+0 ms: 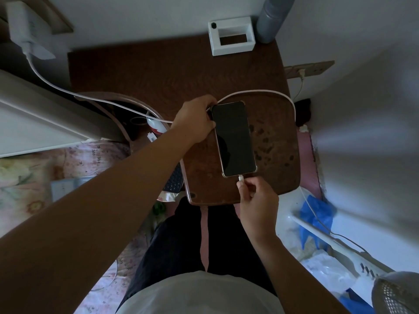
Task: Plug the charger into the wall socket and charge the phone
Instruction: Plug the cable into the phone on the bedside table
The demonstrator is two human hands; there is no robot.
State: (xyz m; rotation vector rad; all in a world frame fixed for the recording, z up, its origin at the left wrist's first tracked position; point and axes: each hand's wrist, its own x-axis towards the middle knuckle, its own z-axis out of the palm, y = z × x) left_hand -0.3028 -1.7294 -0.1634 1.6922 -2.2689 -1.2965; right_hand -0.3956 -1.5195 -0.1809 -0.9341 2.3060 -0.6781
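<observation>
A phone (233,139) with a dark screen lies face up in a clear case on the brown wooden table (158,71). My left hand (196,121) grips its upper left corner. My right hand (257,200) pinches the white cable plug (240,177), whose tip sits at the port on the phone's bottom edge. The pale cable (292,105) loops from behind the phone's top round the right side of the table. A white charger (25,30) hangs on the wall at the far upper left, and its white cord (68,91) runs toward my left hand.
A white open box (232,36) and a grey bottle (272,17) stand at the table's far edge. A wall socket strip (310,68) with a cable plugged in is at the right. A flowered bed is at the left; blue plastic and a fan are at the lower right.
</observation>
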